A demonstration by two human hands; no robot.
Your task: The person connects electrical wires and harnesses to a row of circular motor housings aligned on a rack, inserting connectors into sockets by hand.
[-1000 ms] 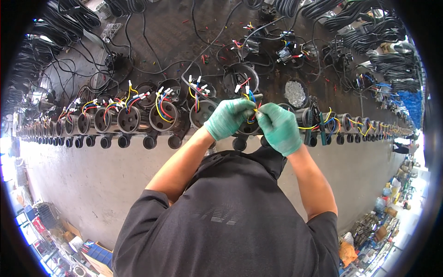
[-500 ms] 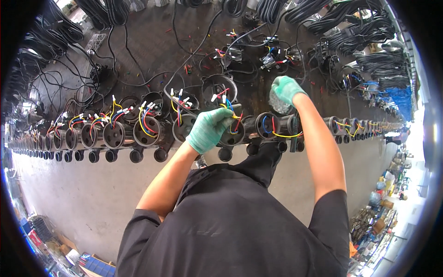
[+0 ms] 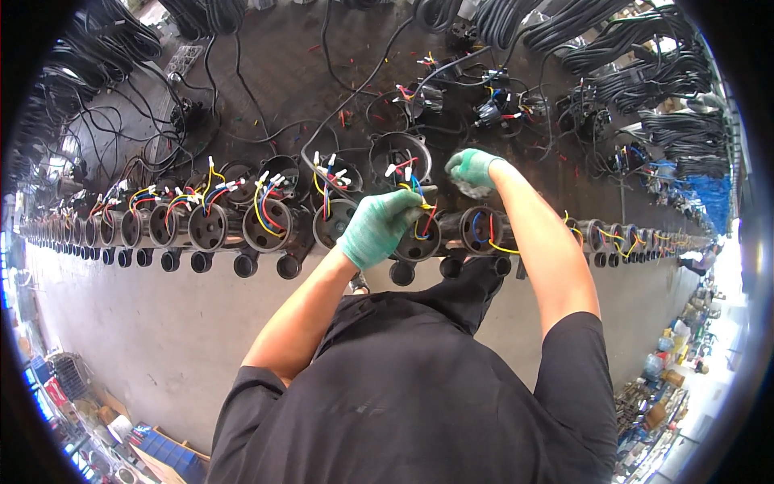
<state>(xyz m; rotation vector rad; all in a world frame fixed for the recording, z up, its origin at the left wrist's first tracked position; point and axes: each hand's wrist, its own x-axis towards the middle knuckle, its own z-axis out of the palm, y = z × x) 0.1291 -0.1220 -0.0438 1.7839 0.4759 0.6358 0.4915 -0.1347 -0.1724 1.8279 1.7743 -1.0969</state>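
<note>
My left hand point(image 3: 377, 226), in a pale green knit glove, pinches several thin coloured wires point(image 3: 426, 205) between thumb and fingers. They rise from the open end of a black round housing point(image 3: 417, 239) at the table's near edge. My right hand point(image 3: 471, 168), gloved alike, is farther right with its fingers curled together. Whatever lies in them, if anything, is too small to make out. Just under it a crumpled clear plastic bag point(image 3: 476, 192) partly shows. A neighbouring housing point(image 3: 477, 230) has blue, red and yellow wires. Beyond my left hand stands a wider black ring-shaped part point(image 3: 401, 153) with white-tipped wires.
A long row of black housings point(image 3: 211, 229) with white-tipped wires lines the near edge of the dark table point(image 3: 278, 89). Black cable coils point(image 3: 496, 20) lie along the far side. Small wired metal parts point(image 3: 493, 109) and wire scraps are scattered across the middle.
My right hand has moved left and slightly nearer, from above the plastic bag toward my left hand. My left hand keeps its pinch on the wires. The whole view has shifted slightly.
</note>
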